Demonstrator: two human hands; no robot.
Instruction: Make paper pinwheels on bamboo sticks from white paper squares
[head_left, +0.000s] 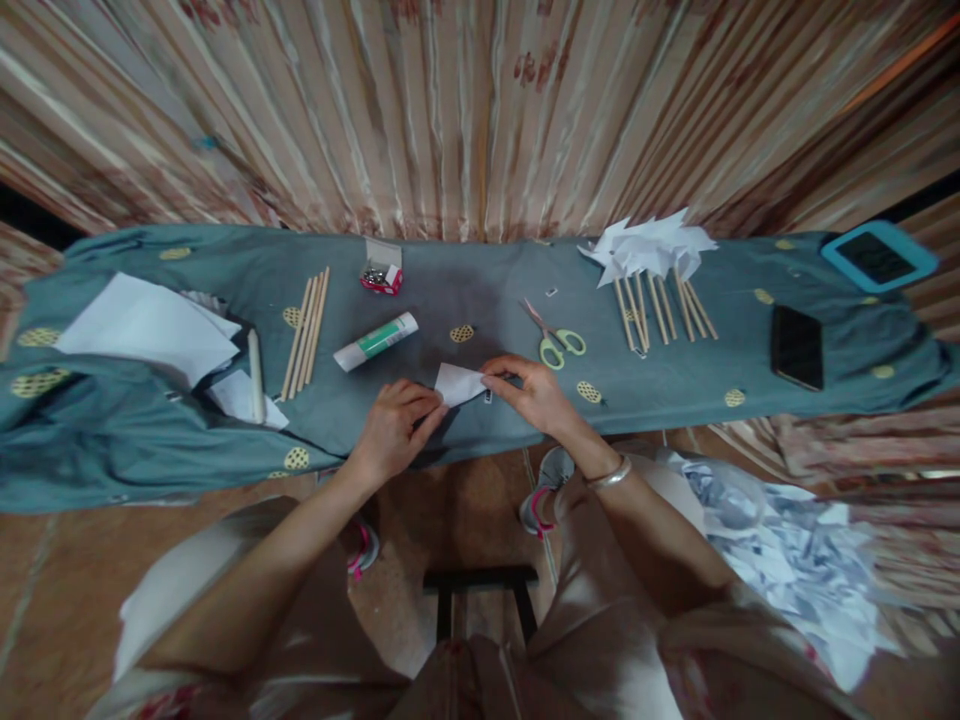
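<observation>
A small folded piece of white paper (458,384) is held between my two hands near the front edge of the cloth-covered table. My left hand (397,425) pinches its lower left corner. The fingers of my right hand (534,393) are closed on its right tip. Behind the paper and to its left lies a glue stick (376,341) with a green and white label. Scissors with pale green handles (553,338) rest open-bladed just beyond my right hand.
White paper sheets (154,328) and a pale pen-like stick (256,375) lie left, beside wooden sticks (306,333). A small red box (382,275) stands behind. Right are paper pinwheel shapes on sticks (652,250), a black phone (796,347) and a blue-framed device (879,257).
</observation>
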